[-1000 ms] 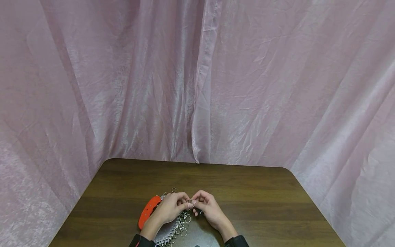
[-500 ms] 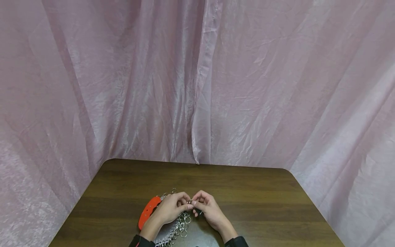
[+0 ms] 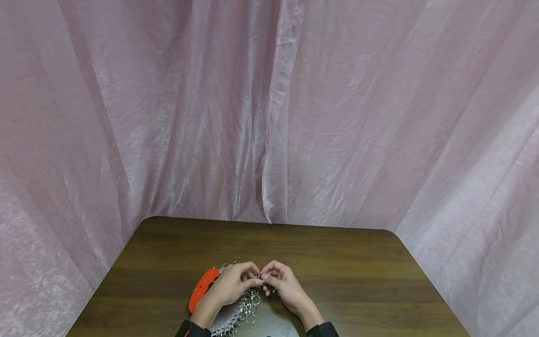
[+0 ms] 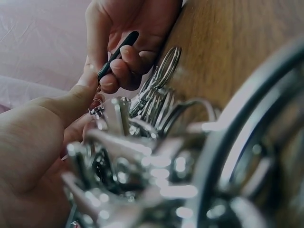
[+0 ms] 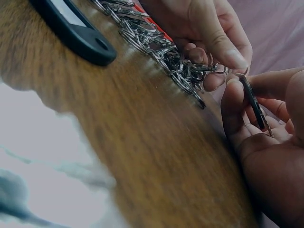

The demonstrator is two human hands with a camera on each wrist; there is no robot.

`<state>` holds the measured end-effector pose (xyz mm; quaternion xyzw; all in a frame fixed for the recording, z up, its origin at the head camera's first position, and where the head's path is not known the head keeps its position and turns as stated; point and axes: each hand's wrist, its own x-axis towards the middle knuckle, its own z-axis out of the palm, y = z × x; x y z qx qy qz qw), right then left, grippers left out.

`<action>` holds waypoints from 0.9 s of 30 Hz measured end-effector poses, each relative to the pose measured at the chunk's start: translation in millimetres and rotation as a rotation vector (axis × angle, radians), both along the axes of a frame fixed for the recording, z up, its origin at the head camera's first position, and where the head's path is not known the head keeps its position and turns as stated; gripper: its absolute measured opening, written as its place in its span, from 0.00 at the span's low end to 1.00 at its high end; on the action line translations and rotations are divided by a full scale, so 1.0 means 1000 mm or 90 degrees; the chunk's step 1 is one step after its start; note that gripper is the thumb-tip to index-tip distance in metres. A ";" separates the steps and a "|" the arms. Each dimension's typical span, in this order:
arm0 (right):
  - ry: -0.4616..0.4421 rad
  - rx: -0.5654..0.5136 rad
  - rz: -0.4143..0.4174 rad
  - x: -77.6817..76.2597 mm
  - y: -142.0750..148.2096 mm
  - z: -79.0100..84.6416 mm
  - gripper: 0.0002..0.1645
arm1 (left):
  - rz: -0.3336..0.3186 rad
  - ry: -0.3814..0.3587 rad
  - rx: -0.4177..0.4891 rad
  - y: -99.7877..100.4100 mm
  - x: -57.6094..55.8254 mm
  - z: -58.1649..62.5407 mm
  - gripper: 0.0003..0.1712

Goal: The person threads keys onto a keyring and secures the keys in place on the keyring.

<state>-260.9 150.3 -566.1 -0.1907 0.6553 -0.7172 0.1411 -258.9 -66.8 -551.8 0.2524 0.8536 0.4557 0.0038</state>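
My left hand [image 3: 233,283] pinches a small metal clasp [image 5: 216,68] between thumb and fingertips, over the key holder. That holder has an orange curved grip [image 3: 204,289] with small holes, and a row of silver clips and split rings [image 3: 251,302] hangs along its edge. My right hand [image 3: 286,289] holds a slim black-headed key [image 5: 252,100], its toothed metal edge lying against the curled fingers. At the key's upper end, a thin ring [image 5: 243,72] sits where both hands' fingertips meet. In the left wrist view the black part [image 4: 116,56] slants across the right fingers.
A black tag [image 5: 78,35] with a white label lies on the wooden table [image 3: 337,262]. Pink curtains [image 3: 345,117] hang behind the table's far edge. A pale blurred patch [image 5: 42,156] fills the lower left of the right wrist view.
My fingertips shift very slightly around the ring and key. Both hands and the orange-gripped holder stay in the same place.
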 end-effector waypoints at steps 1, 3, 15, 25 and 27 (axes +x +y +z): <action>0.002 -0.002 0.004 0.000 0.000 0.000 0.17 | 0.001 0.002 0.000 0.000 0.000 0.000 0.10; 0.003 -0.007 0.009 -0.001 0.001 -0.001 0.15 | 0.004 0.005 -0.004 0.000 0.000 0.000 0.10; 0.007 -0.003 0.021 0.000 0.002 -0.001 0.04 | 0.016 0.012 -0.016 0.001 0.001 0.000 0.11; 0.005 -0.007 0.019 -0.001 0.001 0.000 0.13 | 0.004 -0.018 0.004 0.000 -0.001 -0.003 0.15; 0.004 -0.008 0.019 -0.001 0.001 0.000 0.16 | 0.004 -0.018 0.003 0.000 -0.001 -0.003 0.13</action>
